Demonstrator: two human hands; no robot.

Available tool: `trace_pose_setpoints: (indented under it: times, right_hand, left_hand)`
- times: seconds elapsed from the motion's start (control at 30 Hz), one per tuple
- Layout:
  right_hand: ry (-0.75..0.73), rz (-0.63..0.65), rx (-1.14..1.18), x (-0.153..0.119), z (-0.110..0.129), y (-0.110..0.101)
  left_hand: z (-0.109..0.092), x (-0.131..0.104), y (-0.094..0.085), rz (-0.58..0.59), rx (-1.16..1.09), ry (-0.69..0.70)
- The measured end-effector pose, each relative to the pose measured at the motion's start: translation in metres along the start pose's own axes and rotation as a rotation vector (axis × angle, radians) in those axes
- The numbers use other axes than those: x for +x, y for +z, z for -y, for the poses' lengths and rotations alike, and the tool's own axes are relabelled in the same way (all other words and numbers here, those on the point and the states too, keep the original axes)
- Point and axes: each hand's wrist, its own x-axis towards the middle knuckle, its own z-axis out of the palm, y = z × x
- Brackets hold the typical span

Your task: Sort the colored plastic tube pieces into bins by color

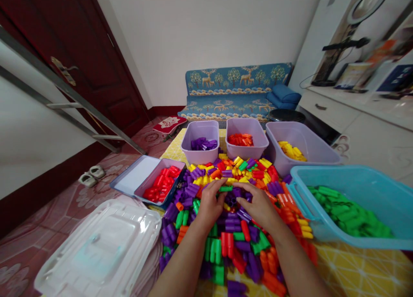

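Observation:
A mixed heap of tube-shaped plastic building blocks [232, 224] in purple, red, orange, yellow and green spreads over the table. Over the middle of it, my left hand [209, 204] pinches a green building block [226, 188] between thumb and fingers. My right hand [260, 204] is just across from it, thumb and fingers apart, its fingertips close to the green block. Purple building blocks [231, 200] lie between the two hands. Parts of the heap are hidden under my hands and forearms.
Lilac bins hold purple [200, 157], orange [247, 151] and yellow blocks [306, 159]. At right, a blue tub [355, 241] holds green blocks. A hinged box [150, 176] with red blocks and stacked white lids [100, 245] are at left. Behind stands a blue sofa [238, 103].

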Motion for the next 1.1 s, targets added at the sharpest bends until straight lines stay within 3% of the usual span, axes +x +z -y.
trace_pose_setpoints:
  times: [0.1, 0.27, 0.33, 0.43, 0.5, 0.57, 0.67, 0.8, 1.0, 1.1]
  right_hand:
    - [-0.036, -0.028, 0.058, 0.001, 0.005, 0.001]
    - [0.006, -0.07, 0.16, 0.001, 0.005, 0.0]
    - [0.033, -0.092, 0.204, 0.001, 0.002, -0.002]
    - [0.066, -0.108, 0.22, 0.001, -0.002, -0.004]
    - [0.085, -0.111, 0.209, 0.002, -0.004, -0.004]
    - [0.095, -0.114, 0.195, 0.002, -0.006, -0.004]
    - [0.099, -0.109, 0.173, 0.002, -0.007, -0.004]
    - [0.079, -0.11, 0.121, 0.002, -0.009, -0.003]
    - [0.107, -0.011, 0.062, 0.0, -0.008, 0.0]
    - [0.064, -0.009, 0.087, 0.0, -0.008, 0.003]
  left_hand:
    - [-0.001, 0.0, 0.0, -0.052, -0.127, -0.062]
    - [-0.011, -0.001, -0.002, -0.033, -0.321, -0.193]
    - [-0.017, -0.002, -0.007, -0.091, -0.172, -0.149]
    - [-0.026, -0.003, -0.014, -0.247, 0.303, -0.062]
    - [-0.03, -0.003, -0.016, -0.327, 0.594, -0.085]
    - [-0.03, -0.004, -0.015, -0.347, 0.768, -0.152]
    - [-0.024, -0.005, -0.011, -0.29, 0.847, -0.242]
    - [-0.014, -0.005, -0.009, -0.196, 0.711, -0.248]
    - [-0.015, -0.001, -0.01, -0.03, 0.135, -0.106]
    - [-0.019, -0.001, -0.008, 0.07, -0.02, -0.083]
